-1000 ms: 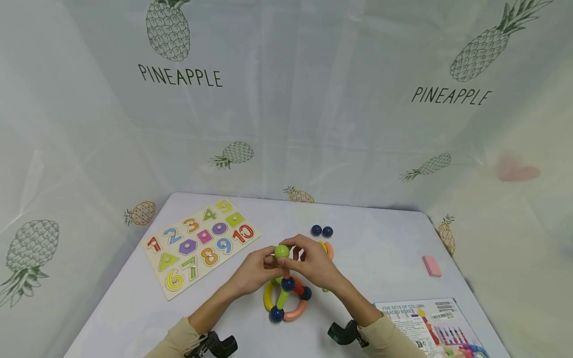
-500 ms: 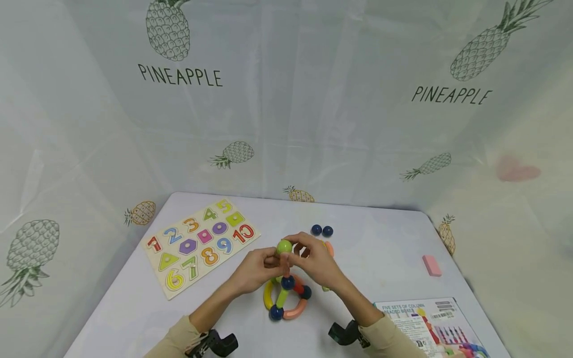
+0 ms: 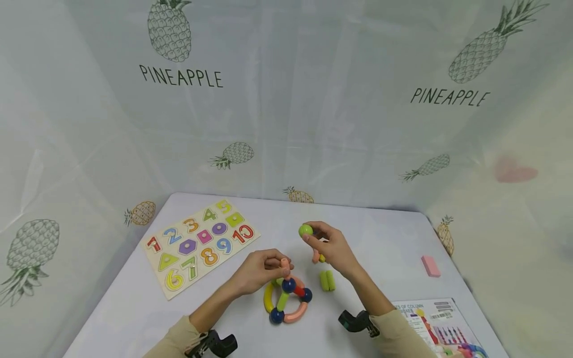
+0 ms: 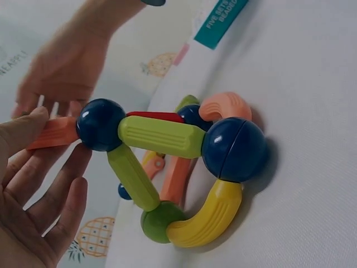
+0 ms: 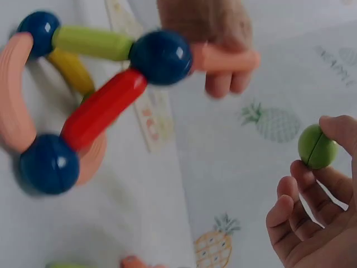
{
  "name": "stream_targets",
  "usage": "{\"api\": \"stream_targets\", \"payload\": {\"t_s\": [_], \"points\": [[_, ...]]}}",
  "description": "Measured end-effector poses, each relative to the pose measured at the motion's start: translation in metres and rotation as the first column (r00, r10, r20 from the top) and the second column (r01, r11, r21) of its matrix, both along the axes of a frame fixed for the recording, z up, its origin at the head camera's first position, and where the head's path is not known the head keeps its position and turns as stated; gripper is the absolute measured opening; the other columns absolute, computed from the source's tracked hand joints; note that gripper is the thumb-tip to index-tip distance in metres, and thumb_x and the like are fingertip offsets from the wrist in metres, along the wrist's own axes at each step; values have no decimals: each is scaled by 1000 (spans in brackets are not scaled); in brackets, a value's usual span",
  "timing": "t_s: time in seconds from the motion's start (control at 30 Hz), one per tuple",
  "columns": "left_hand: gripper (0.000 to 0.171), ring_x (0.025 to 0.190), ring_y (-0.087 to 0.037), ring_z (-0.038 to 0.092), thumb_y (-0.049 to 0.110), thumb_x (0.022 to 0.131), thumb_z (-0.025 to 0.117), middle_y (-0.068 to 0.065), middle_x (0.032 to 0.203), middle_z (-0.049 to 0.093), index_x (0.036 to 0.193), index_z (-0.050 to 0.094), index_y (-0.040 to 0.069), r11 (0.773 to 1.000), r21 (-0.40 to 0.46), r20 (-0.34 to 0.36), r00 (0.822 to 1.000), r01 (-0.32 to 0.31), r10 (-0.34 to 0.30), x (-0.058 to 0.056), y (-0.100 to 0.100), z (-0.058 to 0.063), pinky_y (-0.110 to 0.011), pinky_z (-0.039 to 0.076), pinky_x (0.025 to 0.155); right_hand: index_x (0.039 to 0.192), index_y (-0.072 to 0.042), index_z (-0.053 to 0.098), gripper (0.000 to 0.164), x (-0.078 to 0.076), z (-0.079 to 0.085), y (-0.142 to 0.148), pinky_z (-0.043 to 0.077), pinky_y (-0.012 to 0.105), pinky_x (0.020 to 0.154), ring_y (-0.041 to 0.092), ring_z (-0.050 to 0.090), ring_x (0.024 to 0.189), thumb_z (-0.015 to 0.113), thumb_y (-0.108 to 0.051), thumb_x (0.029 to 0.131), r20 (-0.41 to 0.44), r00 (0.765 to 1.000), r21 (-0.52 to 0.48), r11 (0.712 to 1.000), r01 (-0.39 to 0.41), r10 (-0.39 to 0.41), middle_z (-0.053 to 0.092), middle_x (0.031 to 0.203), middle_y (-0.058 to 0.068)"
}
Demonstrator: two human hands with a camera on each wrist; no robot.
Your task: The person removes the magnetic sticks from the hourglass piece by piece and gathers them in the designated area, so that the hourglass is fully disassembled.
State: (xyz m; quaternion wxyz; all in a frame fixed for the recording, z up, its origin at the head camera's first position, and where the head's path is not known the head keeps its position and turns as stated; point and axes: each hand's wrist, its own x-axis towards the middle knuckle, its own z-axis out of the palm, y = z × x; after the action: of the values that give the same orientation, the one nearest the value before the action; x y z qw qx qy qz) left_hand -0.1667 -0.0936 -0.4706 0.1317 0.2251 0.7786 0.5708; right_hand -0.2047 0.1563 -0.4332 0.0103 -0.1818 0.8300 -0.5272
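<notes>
In the head view my left hand (image 3: 254, 272) pinches an upright peach magnetic rod (image 3: 285, 266) by thumb and fingers. This rod joins the top blue ball (image 4: 101, 124) of a built frame standing on the table. Below that ball, green rods (image 4: 162, 137) and a red rod (image 5: 103, 109) slope to other balls. Curved yellow (image 4: 209, 220) and peach pieces (image 5: 15, 92) form the ring at the base. Up and to the right, my right hand (image 3: 335, 250) holds a green ball (image 5: 316, 147) between thumb and fingertips, apart from the rod.
Two short green rods (image 3: 327, 281) lie right of the frame. Curved peach pieces (image 3: 316, 256) lie partly hidden beneath the right hand. A number puzzle board (image 3: 179, 263) is at left; a pink block (image 3: 431, 266) and a printed box (image 3: 440, 323) are at right.
My right hand has lifted the green ball off the peach rod's top and moved away up and right, uncovering the green rods. The left hand stays on the rod.
</notes>
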Motion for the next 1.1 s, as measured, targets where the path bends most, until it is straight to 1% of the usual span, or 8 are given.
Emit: {"api": "stream_targets", "payload": {"t_s": [0.07,0.17,0.3,0.43,0.57,0.73,0.9,1.1], "points": [[24,99,-10,72,32,96,70,-3,112,75,113,70,16,1000,4,8,1000,2,-2,0,1,0,-23,55,87,132,-21,63,40,-6,-8,8,48,29,65,24,58,98,69,-39,96,17,999,27,999,43,-44,63,109,6],[25,100,-11,72,31,95,71,-5,113,75,114,69,15,1000,18,31,999,4,-4,0,1,0,-23,55,89,132,-19,62,43,-16,-20,21,48,31,71,25,56,98,68,-42,95,53,992,45,993,110,-113,63,111,6],[24,101,-11,72,29,95,72,-4,113,75,114,69,13,999,34,33,999,5,-6,1,1,0,-24,55,89,133,-16,61,47,-29,-37,39,51,32,72,26,57,97,69,-42,95,101,973,57,978,201,-206,63,114,9],[23,101,-11,72,28,95,71,-5,112,75,113,69,13,999,41,25,1000,4,-5,1,1,0,-24,55,88,136,-14,59,50,-41,-53,55,52,31,72,28,60,102,68,-42,95,102,950,125,951,282,-295,61,121,12],[22,101,-11,72,28,96,71,-2,111,76,113,69,14,999,39,25,1000,5,-5,1,0,0,-23,55,88,138,-10,57,51,-49,-66,68,51,30,74,29,61,105,67,-38,97,121,930,192,927,322,-348,60,125,15],[20,100,-11,72,27,95,71,1,108,76,111,70,13,999,37,24,1000,-1,0,1,1,0,-23,55,88,142,-7,53,52,-58,-78,81,51,28,72,25,62,94,65,-31,98,189,906,243,912,330,-378,56,131,21],[22,102,-12,71,27,96,71,-2,111,75,112,69,13,999,46,39,999,-6,4,2,2,0,-24,55,89,141,-5,52,52,-65,-84,86,50,30,67,23,62,85,66,-27,97,152,913,323,892,317,-379,59,127,25],[23,104,-13,71,28,96,70,-6,114,75,114,68,13,999,54,50,999,-5,2,1,2,-2,-25,55,90,140,-5,55,49,-73,-85,86,52,38,75,28,62,92,68,-23,96,53,937,402,866,297,-346,64,119,24]]}}
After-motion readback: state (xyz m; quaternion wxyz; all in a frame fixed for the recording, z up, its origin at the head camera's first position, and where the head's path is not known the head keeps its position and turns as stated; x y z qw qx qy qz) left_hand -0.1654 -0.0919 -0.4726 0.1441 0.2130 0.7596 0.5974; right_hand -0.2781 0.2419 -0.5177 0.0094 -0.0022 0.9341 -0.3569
